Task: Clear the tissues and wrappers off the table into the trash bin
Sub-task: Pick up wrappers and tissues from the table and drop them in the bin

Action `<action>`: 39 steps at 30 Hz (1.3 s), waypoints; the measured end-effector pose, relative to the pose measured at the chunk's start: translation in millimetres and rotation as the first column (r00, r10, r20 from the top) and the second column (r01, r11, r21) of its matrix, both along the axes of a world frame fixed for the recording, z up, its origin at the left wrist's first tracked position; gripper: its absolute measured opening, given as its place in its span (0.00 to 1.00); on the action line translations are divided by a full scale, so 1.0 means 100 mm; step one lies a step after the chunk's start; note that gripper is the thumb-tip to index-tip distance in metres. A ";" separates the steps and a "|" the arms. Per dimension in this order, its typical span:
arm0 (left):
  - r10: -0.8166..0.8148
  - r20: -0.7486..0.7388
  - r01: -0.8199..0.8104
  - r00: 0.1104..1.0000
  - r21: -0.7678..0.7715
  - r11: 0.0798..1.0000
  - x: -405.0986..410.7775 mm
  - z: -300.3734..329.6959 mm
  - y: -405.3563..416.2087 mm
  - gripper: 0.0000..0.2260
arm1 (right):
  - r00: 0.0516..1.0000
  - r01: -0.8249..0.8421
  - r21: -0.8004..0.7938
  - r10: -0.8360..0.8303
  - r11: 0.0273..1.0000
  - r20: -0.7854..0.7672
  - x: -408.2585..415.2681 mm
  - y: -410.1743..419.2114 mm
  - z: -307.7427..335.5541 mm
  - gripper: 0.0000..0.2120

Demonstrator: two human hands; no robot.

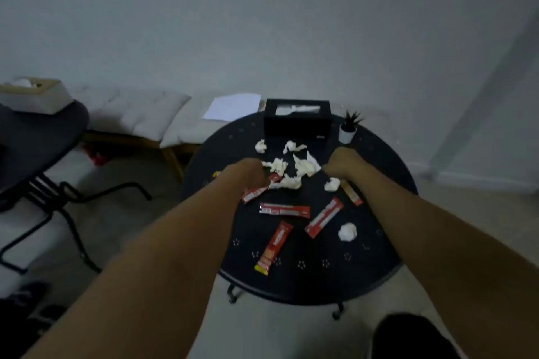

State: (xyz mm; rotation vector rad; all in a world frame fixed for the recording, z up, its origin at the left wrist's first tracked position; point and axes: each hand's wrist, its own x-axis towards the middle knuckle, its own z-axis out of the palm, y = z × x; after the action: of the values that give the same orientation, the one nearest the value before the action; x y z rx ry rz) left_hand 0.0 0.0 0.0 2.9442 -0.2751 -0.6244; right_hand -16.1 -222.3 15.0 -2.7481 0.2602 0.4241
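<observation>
Tissues (294,167) and wrappers (284,210) litter the table (320,280). Your left hand (248,173) and right hand (342,163) look curled at the pile, grip unclear. Tissues are light and soft: pinch or bunch them; wrappers are probably slick.

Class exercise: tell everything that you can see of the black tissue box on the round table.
The black tissue box is a matte rectangular block standing flat at the far edge of the dark round table. White tissue shows through its top opening. A small potted plant stands beside it on the right, apart. Neither hand touches it.
</observation>
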 end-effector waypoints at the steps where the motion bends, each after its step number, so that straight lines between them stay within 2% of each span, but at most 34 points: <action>1: -0.007 -0.069 0.009 0.998 0.031 0.999 -0.07 -0.12 0.00 0.23 | 0.999 -0.002 -0.011 0.002 1.000 -0.037 -0.06 -0.01 -0.14 0.12; 3: 0.023 -0.210 -0.007 0.978 0.077 0.997 -0.23 -0.40 -0.01 0.24 | 0.995 0.059 0.015 -0.057 0.998 -0.080 -0.22 0.00 -0.42 0.14; 6: 0.047 -0.341 -0.008 0.939 0.115 0.993 -0.45 -0.73 -0.04 0.28 | 0.987 0.124 0.066 -0.116 0.990 -0.115 -0.46 0.05 -0.77 0.07; 11: 0.044 -0.338 -0.025 0.940 0.060 0.998 -0.61 -1.03 -0.06 0.32 | 0.954 0.299 0.131 -0.291 0.945 -0.078 -0.60 0.14 -1.08 0.13; 15: 0.068 -0.283 -0.073 0.957 -0.007 0.997 -0.63 -1.14 -0.08 0.25 | 0.912 0.410 0.158 -0.401 0.898 -0.084 -0.59 0.20 -1.16 0.17; 18: 0.076 -0.288 -0.094 0.954 -0.049 0.994 -0.63 -1.19 -0.09 0.22 | 0.887 0.461 0.196 -0.451 0.866 -0.094 -0.56 0.25 -1.17 0.25; 23: 0.122 -0.350 -0.171 0.929 -0.115 0.979 -0.63 -1.23 -0.06 0.14 | 0.782 0.620 0.274 -0.605 0.735 -0.149 -0.50 0.34 -1.19 0.30; 26: 0.181 -0.423 -0.278 0.888 -0.181 0.943 -0.61 -1.22 -0.06 0.11 | 0.737 0.669 0.327 -0.651 0.667 -0.181 -0.46 0.36 -1.17 0.27; 29: 0.206 -0.485 -0.352 0.850 -0.232 0.907 -0.61 -1.12 -0.09 0.10 | 0.755 0.651 0.335 -0.625 0.681 -0.199 -0.47 0.36 -1.10 0.19; 32: 0.197 -0.513 -0.375 0.836 -0.271 0.887 -0.60 -1.01 -0.18 0.14 | 0.745 0.653 0.403 -0.639 0.641 -0.191 -0.51 0.29 -1.00 0.18; 34: 0.179 -0.511 -0.369 0.841 -0.299 0.880 -0.57 -0.94 -0.33 0.16 | 0.726 0.653 0.467 -0.668 0.597 -0.161 -0.58 0.14 -0.92 0.19; 37: 0.121 -0.478 -0.316 0.870 -0.353 0.881 -0.55 -0.85 -0.65 0.13 | 0.668 0.670 0.526 -0.734 0.523 -0.120 -0.75 -0.15 -0.80 0.18; 39: 0.032 -0.430 -0.211 0.902 -0.375 0.903 -0.58 -0.81 -0.99 0.10 | 0.620 0.687 0.531 -0.782 0.497 -0.071 -0.98 -0.46 -0.74 0.17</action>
State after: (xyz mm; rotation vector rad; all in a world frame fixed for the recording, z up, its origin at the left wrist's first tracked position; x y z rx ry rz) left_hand -58.4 -99.0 -81.1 2.3301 -0.1474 -1.0097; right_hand -113.8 -268.6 -58.9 -1.8621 1.0688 -0.0200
